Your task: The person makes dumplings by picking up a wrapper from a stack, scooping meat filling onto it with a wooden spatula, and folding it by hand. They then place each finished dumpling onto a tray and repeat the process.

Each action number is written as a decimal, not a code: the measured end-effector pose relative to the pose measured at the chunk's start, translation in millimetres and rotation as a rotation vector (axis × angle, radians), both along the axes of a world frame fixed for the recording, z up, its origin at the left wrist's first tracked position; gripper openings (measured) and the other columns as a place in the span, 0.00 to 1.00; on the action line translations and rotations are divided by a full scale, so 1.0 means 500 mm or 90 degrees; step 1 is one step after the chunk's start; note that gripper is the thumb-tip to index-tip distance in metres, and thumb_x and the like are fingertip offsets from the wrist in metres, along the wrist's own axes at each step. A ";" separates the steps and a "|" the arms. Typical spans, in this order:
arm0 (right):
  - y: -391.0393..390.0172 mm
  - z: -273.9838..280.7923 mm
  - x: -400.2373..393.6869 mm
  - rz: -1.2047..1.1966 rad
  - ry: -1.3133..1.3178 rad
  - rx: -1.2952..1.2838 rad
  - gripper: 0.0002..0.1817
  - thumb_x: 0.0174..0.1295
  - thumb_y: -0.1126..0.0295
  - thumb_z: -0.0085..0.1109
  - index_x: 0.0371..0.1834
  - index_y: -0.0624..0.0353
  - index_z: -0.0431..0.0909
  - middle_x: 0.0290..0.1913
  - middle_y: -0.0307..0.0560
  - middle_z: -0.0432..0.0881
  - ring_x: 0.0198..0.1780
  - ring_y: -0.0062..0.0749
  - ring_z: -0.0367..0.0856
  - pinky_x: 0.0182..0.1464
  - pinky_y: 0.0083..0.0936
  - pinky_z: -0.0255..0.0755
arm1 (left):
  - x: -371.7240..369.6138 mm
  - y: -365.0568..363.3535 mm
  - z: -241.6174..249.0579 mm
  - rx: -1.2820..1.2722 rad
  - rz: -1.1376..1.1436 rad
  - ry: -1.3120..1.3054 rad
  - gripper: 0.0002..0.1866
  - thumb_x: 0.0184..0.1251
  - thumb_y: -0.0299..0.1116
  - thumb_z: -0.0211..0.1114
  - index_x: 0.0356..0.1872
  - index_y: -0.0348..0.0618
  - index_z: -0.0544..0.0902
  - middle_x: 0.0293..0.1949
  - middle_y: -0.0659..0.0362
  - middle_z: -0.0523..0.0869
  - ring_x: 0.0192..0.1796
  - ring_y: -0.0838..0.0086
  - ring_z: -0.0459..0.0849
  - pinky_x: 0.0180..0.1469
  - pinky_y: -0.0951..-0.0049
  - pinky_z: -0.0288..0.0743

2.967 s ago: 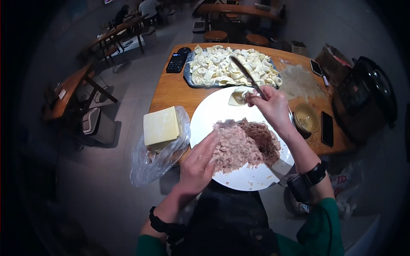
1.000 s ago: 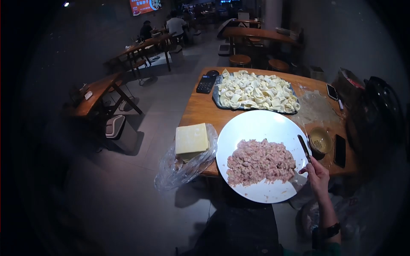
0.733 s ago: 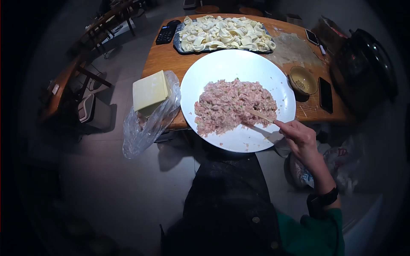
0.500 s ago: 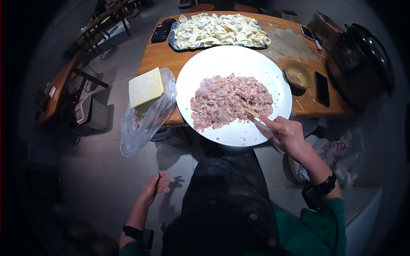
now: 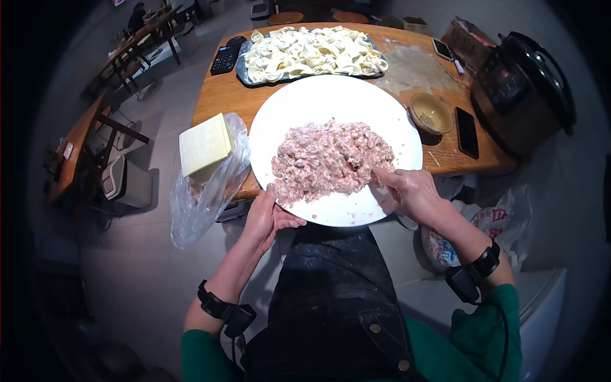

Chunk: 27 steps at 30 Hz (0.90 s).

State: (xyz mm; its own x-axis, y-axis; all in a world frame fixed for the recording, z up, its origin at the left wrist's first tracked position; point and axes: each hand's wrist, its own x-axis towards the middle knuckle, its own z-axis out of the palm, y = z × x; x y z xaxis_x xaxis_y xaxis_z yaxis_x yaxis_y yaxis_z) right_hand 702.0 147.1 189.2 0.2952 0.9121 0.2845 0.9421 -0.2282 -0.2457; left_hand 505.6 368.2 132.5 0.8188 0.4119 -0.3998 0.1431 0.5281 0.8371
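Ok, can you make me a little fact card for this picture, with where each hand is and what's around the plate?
Left hand: holds the near-left rim of the big white plate
Right hand: at the near-right edge of the filling; anything in its grip is hidden
On the plate: pinkish minced filling with green bits
Left of plate: stack of pale yellow square sheets, clear plastic bag by it
Behind plate: tray heaped with folded dumplings
Right of plate: small bowl, dark phone, black cooker
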 end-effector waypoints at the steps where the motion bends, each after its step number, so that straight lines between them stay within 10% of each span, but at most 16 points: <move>1: -0.008 -0.005 -0.021 -0.001 -0.031 -0.032 0.22 0.47 0.77 0.56 0.50 0.57 0.78 0.18 0.46 0.76 0.21 0.40 0.78 0.21 0.35 0.69 | -0.001 -0.002 -0.003 -0.011 0.006 -0.009 0.23 0.75 0.44 0.37 0.52 0.29 0.65 0.33 0.43 0.83 0.26 0.64 0.85 0.25 0.76 0.82; 8: -0.068 0.055 -0.047 -0.034 -0.049 -0.014 0.22 0.47 0.78 0.60 0.48 0.45 0.80 0.19 0.43 0.74 0.19 0.38 0.75 0.20 0.33 0.66 | 0.002 -0.001 -0.013 0.004 0.024 -0.017 0.21 0.74 0.43 0.40 0.51 0.30 0.64 0.33 0.44 0.82 0.24 0.63 0.85 0.22 0.75 0.79; 18: -0.016 -0.004 -0.034 -0.042 -0.079 -0.021 0.20 0.49 0.76 0.53 0.49 0.61 0.74 0.18 0.48 0.76 0.20 0.44 0.78 0.21 0.36 0.69 | 0.011 -0.014 -0.012 0.002 0.050 -0.044 0.21 0.73 0.42 0.41 0.48 0.29 0.66 0.30 0.45 0.82 0.22 0.64 0.84 0.20 0.77 0.77; 27: -0.103 0.074 -0.014 -0.149 -0.105 -0.001 0.16 0.51 0.76 0.56 0.45 0.52 0.80 0.18 0.48 0.77 0.21 0.42 0.78 0.22 0.36 0.69 | 0.014 -0.027 -0.019 -0.013 0.064 -0.045 0.20 0.72 0.39 0.44 0.51 0.28 0.66 0.33 0.44 0.83 0.22 0.64 0.84 0.20 0.78 0.80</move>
State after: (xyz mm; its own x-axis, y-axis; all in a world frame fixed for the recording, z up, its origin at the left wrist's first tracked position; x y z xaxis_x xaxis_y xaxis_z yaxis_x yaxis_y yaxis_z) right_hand 695.0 95.3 226.2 0.4477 0.8251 0.3446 0.8910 -0.4443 -0.0936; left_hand 512.6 354.6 123.1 0.8001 0.4859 -0.3517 0.0299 0.5534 0.8324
